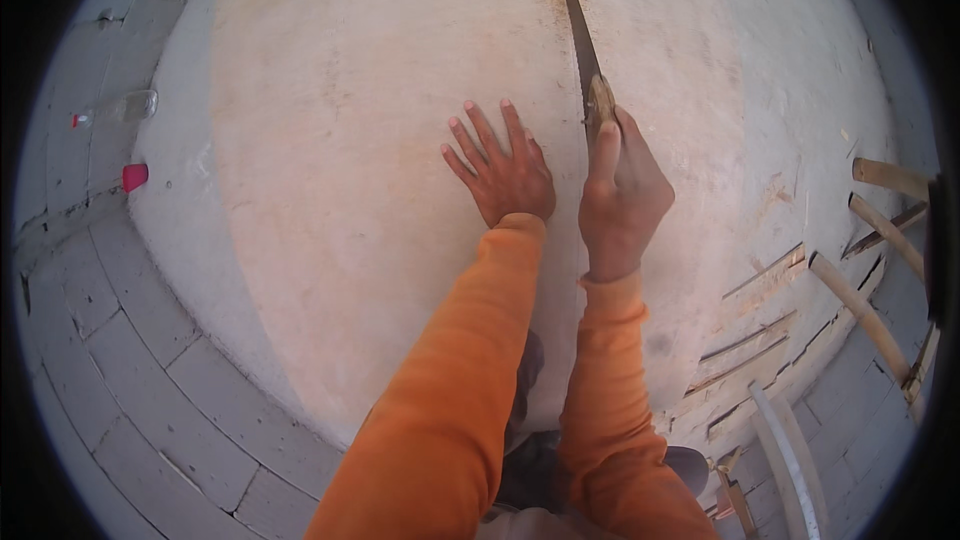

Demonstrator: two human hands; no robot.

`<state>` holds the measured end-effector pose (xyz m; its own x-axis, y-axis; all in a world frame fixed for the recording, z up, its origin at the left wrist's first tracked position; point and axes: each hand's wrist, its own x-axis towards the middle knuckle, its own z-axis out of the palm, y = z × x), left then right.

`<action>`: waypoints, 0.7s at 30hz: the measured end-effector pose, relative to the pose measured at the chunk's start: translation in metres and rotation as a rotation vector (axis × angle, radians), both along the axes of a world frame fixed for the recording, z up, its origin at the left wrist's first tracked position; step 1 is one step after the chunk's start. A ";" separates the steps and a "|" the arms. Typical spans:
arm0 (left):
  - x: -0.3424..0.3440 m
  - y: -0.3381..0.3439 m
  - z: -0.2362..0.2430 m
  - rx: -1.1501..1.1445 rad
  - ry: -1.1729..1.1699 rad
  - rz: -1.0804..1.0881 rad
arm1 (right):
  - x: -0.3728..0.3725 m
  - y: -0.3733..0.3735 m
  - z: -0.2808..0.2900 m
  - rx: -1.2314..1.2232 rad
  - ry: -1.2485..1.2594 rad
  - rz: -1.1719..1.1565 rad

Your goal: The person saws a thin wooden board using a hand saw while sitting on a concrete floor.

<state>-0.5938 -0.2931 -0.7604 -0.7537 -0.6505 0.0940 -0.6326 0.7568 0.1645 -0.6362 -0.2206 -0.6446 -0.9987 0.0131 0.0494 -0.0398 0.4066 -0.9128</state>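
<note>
A large pale board (pixel 340 100) lies beneath both hands, with light brown dust along the cut near its top middle. My right hand (pixel 622 190) is closed round the wooden handle of a handsaw (pixel 580 25). The saw's long dark blade points away from me along the cut line, which continues faintly down the board. Just left of the saw, my left hand (pixel 500 165) rests open on the board, fingers spread. Both forearms wear orange sleeves.
Several wooden sticks (pixel 860 305) stand out at the right, beside splintered strips and a pale metal bar (pixel 775 440) at lower right. A small pink cup (pixel 134 177) and a clear plastic bottle (pixel 125 105) are at the left. Grey block walls or paving (pixel 140 400) surround the board.
</note>
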 end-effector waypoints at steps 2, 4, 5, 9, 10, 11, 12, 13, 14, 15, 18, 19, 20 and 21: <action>0.000 0.000 0.000 0.010 0.009 0.001 | -0.018 -0.008 0.003 0.002 -0.037 0.011; -0.001 0.000 0.001 0.009 -0.001 -0.002 | -0.008 0.001 0.017 0.076 -0.066 0.005; -0.001 0.000 0.000 0.000 -0.003 -0.002 | 0.016 0.014 0.004 -0.019 0.032 -0.040; -0.001 -0.001 0.000 -0.001 -0.033 0.004 | 0.042 0.024 0.008 0.062 0.088 0.003; -0.001 -0.001 0.001 -0.008 -0.010 -0.001 | 0.024 0.016 -0.003 0.031 0.141 0.005; -0.002 -0.001 0.001 -0.010 0.000 -0.001 | 0.006 0.006 -0.015 0.015 0.158 -0.003; -0.002 -0.001 0.001 0.001 -0.011 0.002 | -0.009 0.001 -0.014 0.016 0.093 0.024; -0.002 -0.001 0.001 -0.011 0.003 0.006 | -0.022 -0.003 -0.005 0.019 0.014 0.066; -0.002 -0.001 0.001 -0.007 -0.003 0.009 | -0.028 -0.004 0.001 0.019 -0.045 0.105; -0.002 -0.001 0.001 0.012 0.003 -0.002 | -0.011 0.001 -0.002 0.034 0.035 0.047; -0.003 -0.001 0.001 0.000 -0.085 0.026 | 0.054 0.027 0.014 0.107 0.120 -0.067; -0.002 0.000 0.001 -0.019 -0.033 0.010 | 0.050 0.024 0.013 0.091 0.124 -0.054; -0.002 0.000 0.001 -0.019 -0.041 0.012 | 0.046 0.025 0.013 0.084 0.093 -0.051; -0.002 0.000 0.001 -0.020 -0.065 0.015 | 0.041 0.024 0.013 0.087 0.038 -0.070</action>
<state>-0.5962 -0.2934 -0.7591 -0.7486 -0.6604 0.0583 -0.6530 0.7497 0.1076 -0.5948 -0.1962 -0.6315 -0.9929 0.0772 0.0909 -0.0420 0.4873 -0.8722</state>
